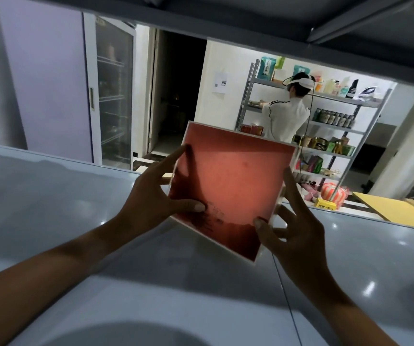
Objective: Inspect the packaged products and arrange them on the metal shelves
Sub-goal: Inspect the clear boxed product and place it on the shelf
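A: The foreground is dim. The grey shelf surface sits in shade under the dark shelf overhead, and both forearms read almost as silhouettes.

B: The far room is much brighter. The white wall is close to blown out.

A: That backlight glows through the red package, so its middle looks orange while the lower corner stays dark. The left hand casts finger shadows across its face.

B: Small specular spots glint on the shelf at right. The open doorway is nearly black.

A: Straight edges bow toward the frame borders, typical wide-angle distortion. Print on the package is smeared and unreadable.
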